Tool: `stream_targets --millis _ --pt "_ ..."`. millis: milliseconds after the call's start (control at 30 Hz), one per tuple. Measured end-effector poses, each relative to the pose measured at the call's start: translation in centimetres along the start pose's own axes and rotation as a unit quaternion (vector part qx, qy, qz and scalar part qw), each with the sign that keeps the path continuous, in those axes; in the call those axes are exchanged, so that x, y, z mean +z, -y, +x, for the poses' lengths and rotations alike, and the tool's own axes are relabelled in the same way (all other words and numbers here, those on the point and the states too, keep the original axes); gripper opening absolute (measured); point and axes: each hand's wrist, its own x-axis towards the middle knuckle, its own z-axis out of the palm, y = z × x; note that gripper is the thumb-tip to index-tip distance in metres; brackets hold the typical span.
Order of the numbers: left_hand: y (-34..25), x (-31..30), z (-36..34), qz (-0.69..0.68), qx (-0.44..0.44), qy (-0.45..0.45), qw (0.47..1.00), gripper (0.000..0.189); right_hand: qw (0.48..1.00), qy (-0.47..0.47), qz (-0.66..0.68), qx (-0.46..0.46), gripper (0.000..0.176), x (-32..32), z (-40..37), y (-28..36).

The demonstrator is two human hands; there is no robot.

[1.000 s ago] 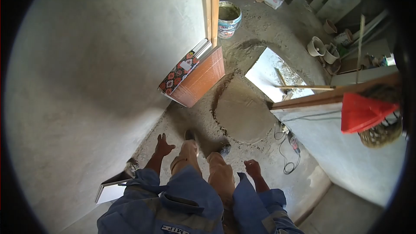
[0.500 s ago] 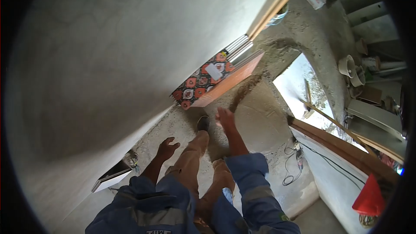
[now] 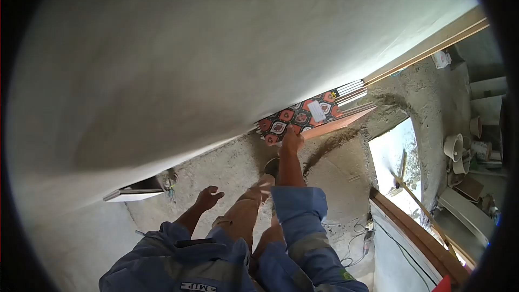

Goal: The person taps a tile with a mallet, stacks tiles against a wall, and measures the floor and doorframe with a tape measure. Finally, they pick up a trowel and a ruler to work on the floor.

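My right hand (image 3: pixel 292 140) is at the lower edge of a patterned red, black and white box (image 3: pixel 294 118) that leans against the wall with panels. Its fingers look curled, but whether they grip the box or only overlap it in view I cannot make out. My left hand (image 3: pixel 208 198) hangs over the concrete floor above my leg, fingers apart, with nothing in it. Beside the box leans an orange-edged panel (image 3: pixel 338 125).
A pale wall (image 3: pixel 178 65) rises on the left. Dark-edged panels (image 3: pixel 135 193) lean at its foot. To the right are a bright doorway with a long wooden handle (image 3: pixel 427 213), buckets (image 3: pixel 453 147), and a cable (image 3: pixel 354 260) on the floor.
The view has turned, so the wall fills more of it. My right hand has moved from beside the panels to the box's lower edge. My left hand remains apart from everything.
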Motion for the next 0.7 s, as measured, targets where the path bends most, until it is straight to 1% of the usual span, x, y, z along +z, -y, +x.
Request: stream_targets --millis 33,67,133,167,200,233,267,300,333,367,400,433,467,500,533,567,633,667,700 --pt "-1.0 1.2 -0.8 -0.010 0.008 -0.013 1.000 0.061 0.999 0.020 -0.024 -0.010 0.053 -1.2 0.9 0.1" --pt "-1.4 1.9 -1.7 -0.019 0.001 -0.016 1.000 0.061 0.997 0.058 -0.047 0.002 0.047 -1.9 1.1 0.1" --pt "-1.5 3.4 -3.4 -0.080 0.037 -0.028 0.996 0.061 0.987 0.129 -0.094 0.012 0.044 -3.9 3.4 -0.8" --pt "-0.9 4.9 -4.0 -0.111 0.045 -0.040 0.992 0.061 0.949 0.149 -0.220 -0.168 0.044 -5.5 5.4 -1.7" --pt "-1.0 5.8 -5.2 -0.098 0.052 -0.057 0.992 0.057 0.951 0.213 -0.141 -0.172 0.043 -6.7 5.8 -2.0" --pt "0.8 7.7 -5.8 -0.200 0.053 -0.025 0.978 0.057 0.944 0.279 -0.056 -0.164 0.042 -8.0 6.0 -2.1" --pt "1.6 9.2 -6.6 -0.179 0.044 -0.047 0.982 0.061 0.928 0.343 0.023 -0.146 0.042 -9.5 6.4 -2.3" --pt "1.3 9.4 -8.0 -0.138 0.027 -0.063 0.988 0.060 0.913 0.380 0.043 -0.143 0.041 -11.2 4.5 -1.7" --pt "1.5 9.3 -10.0 -0.142 0.047 -0.086 0.985 0.053 0.897 0.416 0.063 -0.139 0.039 -13.0 2.8 -1.1" --pt "2.0 9.4 -11.2 -0.150 0.036 -0.063 0.986 0.052 0.904 0.399 0.044 -0.145 0.040 -15.0 -0.1 -0.8" --pt "3.8 10.8 -11.9 -0.167 0.018 -0.084 0.982 0.053 0.848 0.520 0.026 -0.100 0.040 -16.7 -5.8 1.2" --pt "5.6 12.1 -12.6 -0.181 0.005 -0.099 0.978 0.054 0.834 0.548 0.046 -0.035 0.041 -18.9 -6.1 -0.7" --pt "7.1 12.7 -13.3 -0.200 0.000 -0.113 0.973 0.054 0.858 0.501 -0.071 -0.085 0.046 -20.8 -6.4 -1.6" --pt "8.7 13.0 -13.1 -0.219 -0.024 -0.106 0.970 0.056 0.874 0.449 -0.126 -0.134 0.051 -21.6 -8.2 -2.8" --pt "10.4 13.6 -13.7 -0.237 -0.042 -0.106 0.965 0.058 0.882 0.397 -0.212 -0.142 0.052 -23.8 -10.6 -3.3" --pt "11.9 14.1 -14.5 -0.256 -0.041 -0.119 0.958 0.058 0.850 0.382 -0.289 -0.220 0.048 -25.3 -8.9 -5.3" --pt "15.0 15.3 -16.3 -0.298 -0.071 -0.211 0.928 0.063 0.828 0.388 -0.375 -0.155 0.045 -26.4 -8.7 -8.0" --pt "16.4 16.0 -17.0 -0.313 -0.072 -0.221 0.921 0.063 0.758 0.427 -0.453 -0.197 0.042 -25.2 -11.4 -8.5" --pt "17.8 16.6 -17.7 -0.314 -0.105 -0.213 0.919 0.064 0.679 0.457 -0.524 -0.236 0.039 -23.0 -15.2 -8.7"
